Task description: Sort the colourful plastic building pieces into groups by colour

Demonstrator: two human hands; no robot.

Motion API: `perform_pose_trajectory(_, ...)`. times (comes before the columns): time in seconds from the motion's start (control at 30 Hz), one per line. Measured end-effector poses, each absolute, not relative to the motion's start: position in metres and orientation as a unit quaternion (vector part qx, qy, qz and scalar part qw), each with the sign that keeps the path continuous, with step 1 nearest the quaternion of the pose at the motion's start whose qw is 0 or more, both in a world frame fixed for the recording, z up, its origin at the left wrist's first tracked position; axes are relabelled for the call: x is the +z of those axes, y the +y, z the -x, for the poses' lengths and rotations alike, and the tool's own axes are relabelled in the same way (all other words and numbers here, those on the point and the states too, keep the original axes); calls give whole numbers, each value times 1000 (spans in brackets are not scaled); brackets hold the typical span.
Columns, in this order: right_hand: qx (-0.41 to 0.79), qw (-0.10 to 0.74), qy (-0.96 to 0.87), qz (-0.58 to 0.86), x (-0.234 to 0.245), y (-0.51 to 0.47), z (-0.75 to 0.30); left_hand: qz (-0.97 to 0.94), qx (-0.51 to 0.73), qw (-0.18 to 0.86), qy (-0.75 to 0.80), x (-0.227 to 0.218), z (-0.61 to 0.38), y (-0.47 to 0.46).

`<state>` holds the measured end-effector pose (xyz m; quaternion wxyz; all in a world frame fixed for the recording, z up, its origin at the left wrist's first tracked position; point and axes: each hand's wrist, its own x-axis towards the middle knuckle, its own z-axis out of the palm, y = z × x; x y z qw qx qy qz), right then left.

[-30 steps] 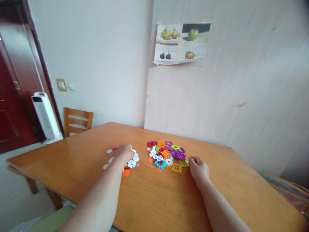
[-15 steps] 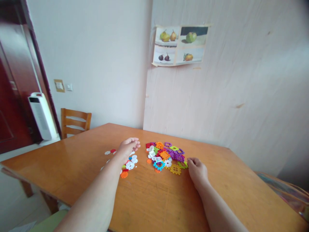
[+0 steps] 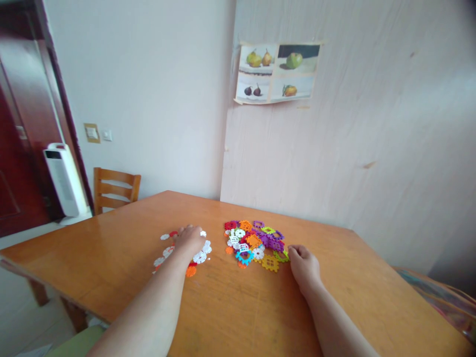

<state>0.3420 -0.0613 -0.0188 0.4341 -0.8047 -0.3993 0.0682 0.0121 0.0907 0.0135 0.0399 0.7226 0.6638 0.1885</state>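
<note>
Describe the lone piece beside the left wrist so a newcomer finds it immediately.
On the wooden table, find the mostly white scatter under the left hand. At its near edge, beside the forearm, lies an orange disc, set apart by colour from its white neighbours.

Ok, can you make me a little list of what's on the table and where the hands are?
Table: wooden table, next to a wall
Left hand: left hand palm down on the white pieces
Right hand: right hand with fingers curled, on the table beside the colourful pile
Pile: flat plastic pieces in purple, orange, yellow, green and blue, between the hands
Behind: wooden chair, fruit picture on the wall
</note>
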Motion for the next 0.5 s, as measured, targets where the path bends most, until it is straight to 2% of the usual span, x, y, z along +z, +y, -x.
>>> perform_pose_trajectory(0.1,70,436,-396,805,-19,-61,-342,-726,178,21,664,15,-12,91)
perform_pose_trajectory(0.23,71,438,-397,803,-17,-62,-342,-737,234,35,633,14,-12,96)
perform_pose_trajectory(0.3,69,439,-396,804,-17,-61,-342,-741,289,109,596,15,-16,95)
perform_pose_trajectory(0.43,66,442,-395,803,-18,-60,-343,-706,407,368,447,20,-30,88)
perform_pose_trajectory(0.5,67,442,-397,802,-19,-60,-343,-689,427,422,405,22,-35,85)
